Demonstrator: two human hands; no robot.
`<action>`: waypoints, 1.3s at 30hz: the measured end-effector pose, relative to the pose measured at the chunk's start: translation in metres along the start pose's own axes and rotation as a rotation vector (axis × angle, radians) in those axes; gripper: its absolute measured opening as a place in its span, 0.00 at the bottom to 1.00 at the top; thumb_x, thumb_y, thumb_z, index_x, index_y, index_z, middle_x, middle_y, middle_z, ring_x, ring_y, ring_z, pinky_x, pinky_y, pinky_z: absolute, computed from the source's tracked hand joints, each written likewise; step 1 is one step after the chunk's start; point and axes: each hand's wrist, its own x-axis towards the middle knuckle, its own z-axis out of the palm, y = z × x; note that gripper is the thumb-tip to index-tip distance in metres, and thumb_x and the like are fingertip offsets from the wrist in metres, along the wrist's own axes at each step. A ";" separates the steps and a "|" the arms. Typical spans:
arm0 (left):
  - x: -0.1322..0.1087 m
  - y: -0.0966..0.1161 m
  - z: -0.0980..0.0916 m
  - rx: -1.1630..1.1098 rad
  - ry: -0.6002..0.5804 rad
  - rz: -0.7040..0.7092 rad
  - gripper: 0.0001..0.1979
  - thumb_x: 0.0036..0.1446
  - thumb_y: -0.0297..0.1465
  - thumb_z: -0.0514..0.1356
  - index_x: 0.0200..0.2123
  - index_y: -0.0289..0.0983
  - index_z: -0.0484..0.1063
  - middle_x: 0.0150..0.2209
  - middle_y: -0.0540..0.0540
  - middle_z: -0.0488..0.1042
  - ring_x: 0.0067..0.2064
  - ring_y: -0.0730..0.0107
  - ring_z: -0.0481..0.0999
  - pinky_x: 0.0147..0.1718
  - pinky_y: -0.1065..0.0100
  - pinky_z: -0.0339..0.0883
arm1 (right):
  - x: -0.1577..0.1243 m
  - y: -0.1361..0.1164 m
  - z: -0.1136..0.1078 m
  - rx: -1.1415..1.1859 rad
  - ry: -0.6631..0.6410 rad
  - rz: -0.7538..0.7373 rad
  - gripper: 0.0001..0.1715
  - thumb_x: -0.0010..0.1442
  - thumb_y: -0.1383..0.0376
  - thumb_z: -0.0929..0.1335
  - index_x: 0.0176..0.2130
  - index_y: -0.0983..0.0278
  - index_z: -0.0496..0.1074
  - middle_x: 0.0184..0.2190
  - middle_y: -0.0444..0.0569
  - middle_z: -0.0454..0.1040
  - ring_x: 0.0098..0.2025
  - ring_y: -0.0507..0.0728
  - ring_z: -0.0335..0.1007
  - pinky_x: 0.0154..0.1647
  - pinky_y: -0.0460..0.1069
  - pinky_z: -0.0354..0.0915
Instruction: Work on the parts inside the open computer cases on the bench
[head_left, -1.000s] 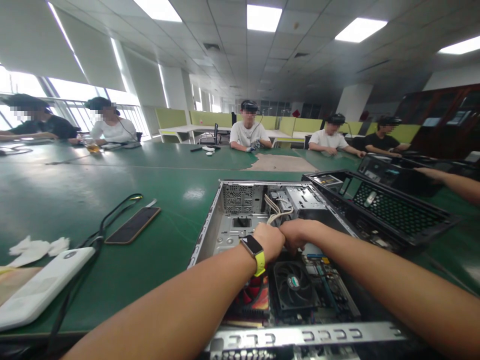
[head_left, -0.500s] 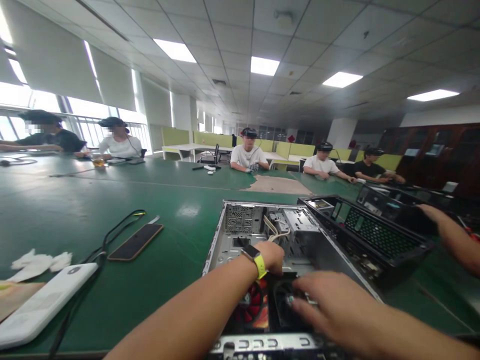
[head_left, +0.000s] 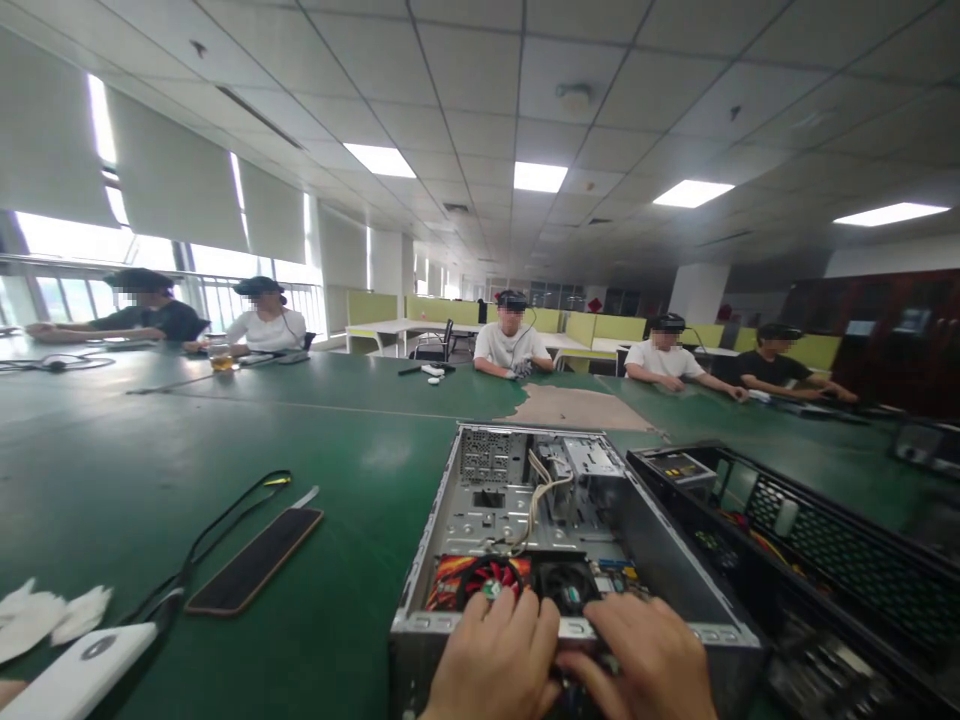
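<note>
Head view, low at 6 o'clock: both of my hands sit on the near rim of the open computer case [head_left: 444,535], which lies flat on the green table [head_left: 225,440] with its open side up. My left hand [head_left: 495,662] lies spread over the rim, fingers apart and loose, fingertips reaching just to the red-fanned graphics card [head_left: 480,578] inside. My right hand [head_left: 646,665] is touching it at 3 o'clock, fingers bent and pointing across toward the left hand — whether they clamp on anything under the rim I cannot tell, as the spot beneath is dark and covered.

Just beyond my fingers, at 12 o'clock, sits a black cooler fan [head_left: 567,585] beside the card. Farther in, a pale cable bundle [head_left: 541,490] curves up to the metal drive cage [head_left: 592,458] at the far end of the case.

At 3 o'clock of the case, just beside it, lies a black perforated case panel [head_left: 817,555]. At 9 o'clock, well apart, a dark phone [head_left: 253,560] rests face up with a black cable [head_left: 217,525] looping past it; nearer me, at 8 o'clock, are a white power bank [head_left: 79,678] and crumpled tissues [head_left: 45,615]. Other people sit along the far side of the table, around 12 o'clock.
</note>
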 end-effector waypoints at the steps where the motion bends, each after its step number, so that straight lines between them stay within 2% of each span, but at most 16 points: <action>1: 0.020 -0.015 0.009 -0.001 -0.039 0.008 0.21 0.50 0.46 0.60 0.44 0.42 0.66 0.37 0.48 0.72 0.38 0.61 0.70 0.34 0.61 0.62 | 0.015 0.008 0.016 -0.005 -0.062 0.015 0.20 0.60 0.48 0.59 0.29 0.56 0.69 0.23 0.43 0.70 0.27 0.54 0.64 0.31 0.51 0.48; 5: 0.091 -0.078 0.054 0.012 -0.085 0.029 0.20 0.49 0.46 0.61 0.40 0.40 0.64 0.38 0.47 0.69 0.40 0.59 0.67 0.36 0.60 0.60 | 0.075 0.047 0.085 -0.108 -0.247 0.028 0.20 0.60 0.48 0.60 0.30 0.59 0.68 0.26 0.44 0.71 0.31 0.55 0.65 0.33 0.51 0.46; 9: 0.163 -0.141 0.120 0.037 -0.067 0.056 0.22 0.49 0.46 0.61 0.41 0.38 0.63 0.39 0.45 0.68 0.42 0.58 0.66 0.38 0.60 0.58 | 0.146 0.094 0.167 -0.216 -0.371 0.068 0.22 0.59 0.46 0.60 0.31 0.60 0.67 0.30 0.45 0.72 0.35 0.56 0.67 0.34 0.51 0.45; 12: 0.229 -0.186 0.171 0.026 -0.109 -0.031 0.24 0.48 0.46 0.62 0.43 0.37 0.64 0.41 0.44 0.68 0.45 0.58 0.65 0.43 0.59 0.57 | 0.206 0.132 0.233 -0.261 -0.435 0.104 0.22 0.59 0.46 0.60 0.33 0.61 0.66 0.33 0.46 0.74 0.38 0.56 0.67 0.35 0.51 0.47; 15: 0.289 -0.221 0.216 0.016 -0.160 -0.165 0.24 0.49 0.43 0.63 0.45 0.36 0.64 0.43 0.41 0.68 0.47 0.55 0.65 0.47 0.55 0.54 | 0.259 0.165 0.293 -0.278 -0.461 0.138 0.24 0.60 0.46 0.58 0.36 0.61 0.67 0.37 0.49 0.73 0.43 0.59 0.65 0.41 0.52 0.50; 18: 0.325 -0.242 0.250 0.022 -0.189 -0.250 0.25 0.51 0.38 0.63 0.49 0.35 0.62 0.47 0.37 0.67 0.50 0.52 0.64 0.51 0.49 0.51 | 0.292 0.187 0.334 -0.299 -0.487 0.192 0.29 0.61 0.44 0.54 0.40 0.63 0.68 0.44 0.54 0.70 0.49 0.62 0.60 0.48 0.56 0.49; 20: 0.335 -0.249 0.264 0.025 -0.198 -0.267 0.29 0.51 0.36 0.63 0.54 0.37 0.58 0.51 0.35 0.64 0.55 0.51 0.60 0.55 0.48 0.47 | 0.303 0.194 0.348 -0.306 -0.513 0.231 0.32 0.60 0.43 0.53 0.43 0.63 0.67 0.48 0.57 0.67 0.52 0.64 0.57 0.51 0.59 0.48; 22: 0.338 -0.253 0.268 0.027 -0.206 -0.258 0.35 0.49 0.36 0.63 0.58 0.39 0.53 0.57 0.36 0.60 0.60 0.51 0.55 0.57 0.50 0.43 | 0.307 0.196 0.354 -0.309 -0.548 0.270 0.34 0.60 0.43 0.52 0.47 0.64 0.66 0.52 0.58 0.64 0.54 0.66 0.55 0.54 0.62 0.46; 26: 0.328 -0.253 0.255 0.041 -0.220 -0.234 0.39 0.48 0.37 0.63 0.61 0.37 0.50 0.62 0.34 0.54 0.64 0.49 0.47 0.60 0.51 0.40 | 0.303 0.199 0.343 -0.296 -0.675 0.342 0.39 0.56 0.41 0.58 0.58 0.62 0.57 0.61 0.57 0.53 0.61 0.69 0.46 0.58 0.64 0.44; 28: 0.311 -0.246 0.246 0.040 -0.172 -0.185 0.37 0.52 0.37 0.60 0.61 0.35 0.50 0.63 0.35 0.51 0.65 0.51 0.44 0.61 0.52 0.38 | 0.298 0.208 0.327 -0.292 -0.754 0.370 0.46 0.54 0.40 0.60 0.62 0.61 0.48 0.64 0.56 0.46 0.64 0.70 0.40 0.59 0.64 0.44; 30: 0.286 -0.233 0.238 0.009 -0.109 -0.141 0.33 0.55 0.36 0.56 0.61 0.35 0.51 0.64 0.37 0.50 0.66 0.54 0.43 0.62 0.54 0.37 | 0.295 0.220 0.301 -0.302 -0.830 0.400 0.49 0.53 0.40 0.61 0.63 0.62 0.45 0.65 0.58 0.45 0.64 0.70 0.40 0.59 0.64 0.46; 32: 0.255 -0.209 0.230 -0.053 -0.086 -0.186 0.30 0.57 0.38 0.53 0.61 0.35 0.53 0.64 0.38 0.52 0.65 0.55 0.45 0.62 0.53 0.39 | 0.292 0.231 0.263 -0.311 -0.920 0.425 0.47 0.53 0.41 0.62 0.61 0.65 0.53 0.61 0.61 0.55 0.61 0.68 0.51 0.56 0.61 0.53; 35: 0.197 -0.151 0.210 -0.182 -0.167 -0.333 0.29 0.58 0.41 0.50 0.59 0.33 0.57 0.62 0.36 0.55 0.64 0.53 0.50 0.61 0.51 0.45 | 0.278 0.233 0.187 -0.319 -1.047 0.432 0.38 0.53 0.42 0.62 0.48 0.68 0.70 0.49 0.60 0.70 0.51 0.64 0.66 0.48 0.54 0.61; 37: 0.146 -0.104 0.188 -0.288 -0.245 -0.329 0.30 0.58 0.44 0.50 0.59 0.33 0.57 0.62 0.35 0.55 0.63 0.51 0.53 0.59 0.50 0.49 | 0.249 0.224 0.129 -0.365 -1.071 0.452 0.37 0.52 0.41 0.62 0.42 0.69 0.73 0.45 0.62 0.72 0.47 0.66 0.68 0.45 0.55 0.63; 39: 0.085 -0.058 0.164 -0.376 -0.320 -0.232 0.32 0.57 0.46 0.50 0.61 0.38 0.55 0.63 0.38 0.54 0.62 0.51 0.55 0.58 0.49 0.54 | 0.203 0.215 0.073 -0.433 -1.064 0.495 0.38 0.51 0.39 0.62 0.41 0.69 0.74 0.45 0.65 0.72 0.46 0.69 0.69 0.42 0.59 0.63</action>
